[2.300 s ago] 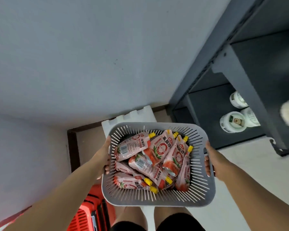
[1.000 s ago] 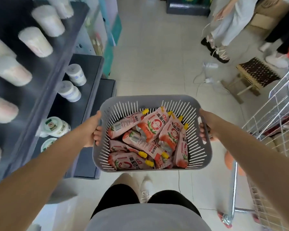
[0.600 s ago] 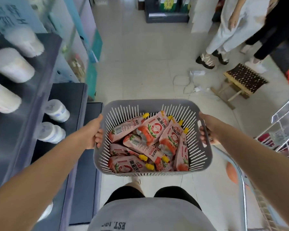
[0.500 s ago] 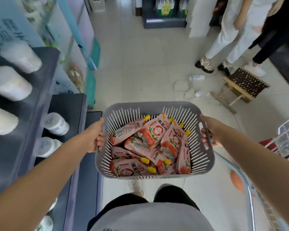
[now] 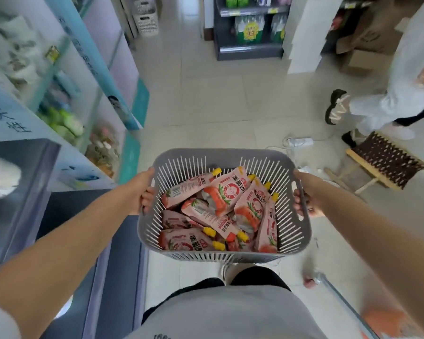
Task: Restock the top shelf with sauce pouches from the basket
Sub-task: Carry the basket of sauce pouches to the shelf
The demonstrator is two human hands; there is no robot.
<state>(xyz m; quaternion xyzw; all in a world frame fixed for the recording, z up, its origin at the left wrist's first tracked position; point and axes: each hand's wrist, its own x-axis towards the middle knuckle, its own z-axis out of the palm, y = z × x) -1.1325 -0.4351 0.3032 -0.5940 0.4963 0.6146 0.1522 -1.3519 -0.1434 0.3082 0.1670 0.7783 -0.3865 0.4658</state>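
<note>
I carry a grey slotted plastic basket [image 5: 220, 155] in front of my waist, above the floor. My left hand [image 5: 140, 192] grips its left rim, fingers curled inside. My right hand [image 5: 304, 194] grips the right handle slot. Several pink tomato sauce pouches [image 5: 228, 192] with yellow caps lie piled in the basket. A dark grey shelf unit [image 5: 22, 182] stands at my left, holding blurred white items at the frame edge; its top shelf is out of view.
A light tiled aisle [image 5: 213, 99] runs ahead. Blue-and-white display cabinets [image 5: 66, 89] line the left. A person's legs [image 5: 377, 111] stand at right behind a wooden stool [image 5: 387, 165] and a power strip [image 5: 300, 142]. A metal cart frame [image 5: 340, 302] sits at lower right.
I have turned from the wall corner into the aisle and walked forward with the basket in both hands. The dark shelf has slid toward the left edge; the far shelves have come into view.
</note>
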